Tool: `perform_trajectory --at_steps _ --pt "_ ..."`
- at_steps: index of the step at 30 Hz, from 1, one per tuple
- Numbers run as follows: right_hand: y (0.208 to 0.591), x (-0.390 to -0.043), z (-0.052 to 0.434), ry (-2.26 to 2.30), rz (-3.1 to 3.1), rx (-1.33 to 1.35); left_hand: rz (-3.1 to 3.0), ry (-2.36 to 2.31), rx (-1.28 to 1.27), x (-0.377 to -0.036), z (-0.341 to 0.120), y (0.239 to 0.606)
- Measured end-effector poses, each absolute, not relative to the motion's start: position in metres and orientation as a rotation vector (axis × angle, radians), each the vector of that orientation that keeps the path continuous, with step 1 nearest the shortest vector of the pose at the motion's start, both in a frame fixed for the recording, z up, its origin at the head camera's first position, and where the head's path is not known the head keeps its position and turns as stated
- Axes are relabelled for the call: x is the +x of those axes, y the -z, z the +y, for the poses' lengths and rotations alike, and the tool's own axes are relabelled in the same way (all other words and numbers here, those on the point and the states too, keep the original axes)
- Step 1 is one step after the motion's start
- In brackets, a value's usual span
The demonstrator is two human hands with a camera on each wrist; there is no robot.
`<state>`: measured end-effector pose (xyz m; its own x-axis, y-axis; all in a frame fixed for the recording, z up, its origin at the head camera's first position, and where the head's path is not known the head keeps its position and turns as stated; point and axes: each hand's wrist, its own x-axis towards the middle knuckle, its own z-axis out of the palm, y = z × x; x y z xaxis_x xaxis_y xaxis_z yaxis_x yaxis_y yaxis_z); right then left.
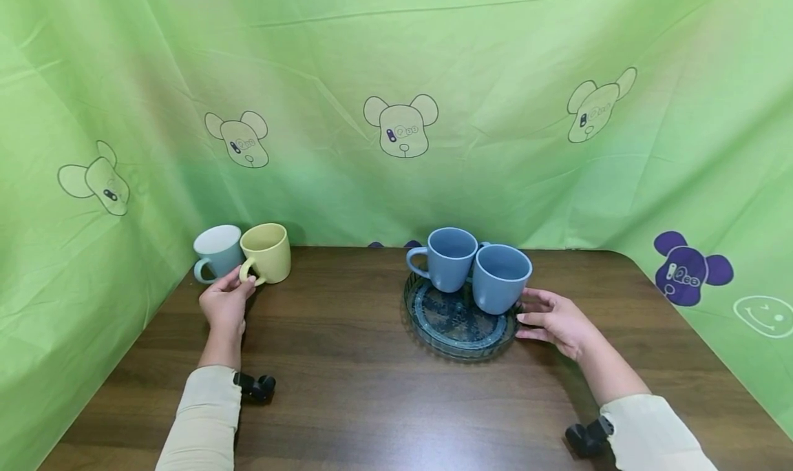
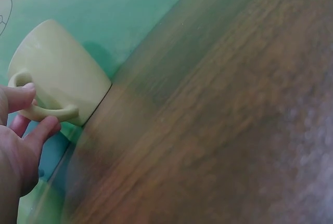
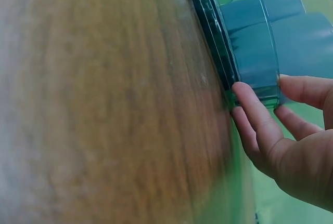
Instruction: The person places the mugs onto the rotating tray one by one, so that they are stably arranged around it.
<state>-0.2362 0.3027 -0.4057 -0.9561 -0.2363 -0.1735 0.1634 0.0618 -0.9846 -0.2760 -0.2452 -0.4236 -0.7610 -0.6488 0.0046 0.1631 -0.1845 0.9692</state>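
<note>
A yellow mug [image 1: 268, 250] stands upright at the back left of the table. Its handle [image 2: 57, 113] is pinched between the thumb and fingers of my left hand [image 1: 226, 304]. Close behind that hand is a teal mug [image 1: 224, 259] with a white inside. Two blue mugs, one left [image 1: 451, 261] and one right [image 1: 500, 278], sit upright on a round, clear dark-teal glass tray [image 1: 461, 350]. My right hand [image 1: 557, 323] touches the tray's right side with extended, spread fingers [image 3: 255, 112]. Part of the tray is hidden under the mugs.
The brown wooden table [image 1: 347, 388] has a rounded back right corner. A green printed cloth [image 1: 495, 113] hangs along its back and sides, right behind the mugs. Each wrist carries a small black camera, left [image 1: 257, 388] and right [image 1: 585, 436].
</note>
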Motion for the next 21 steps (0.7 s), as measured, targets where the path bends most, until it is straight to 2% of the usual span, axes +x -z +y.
perform_trajectory --at_steps 21 --pt "0.4058 -0.227 0.2989 2.042 1.948 -0.009 -1.412 2.12 0.6 -0.2684 -0.2489 0.4205"
